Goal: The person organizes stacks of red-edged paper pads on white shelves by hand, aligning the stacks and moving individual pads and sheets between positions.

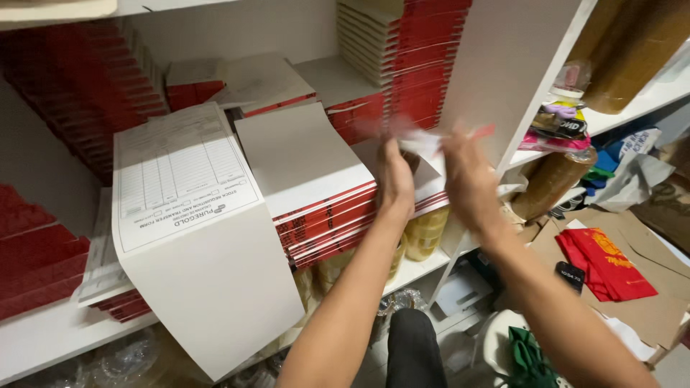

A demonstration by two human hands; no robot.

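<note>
Hands at shelf's right end: left hand (397,176) and right hand (467,172) pinch blurred white paper slip (424,144) between them, above flat red-edged pads (327,215). Printed form sheet (180,176) overhangs shelf (43,338) front edge.

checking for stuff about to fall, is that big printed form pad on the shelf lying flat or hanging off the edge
Hanging off. The form pad juts past the white shelf front, its blank lower part drooping over the edge, beside stacked red-edged pads.
</note>
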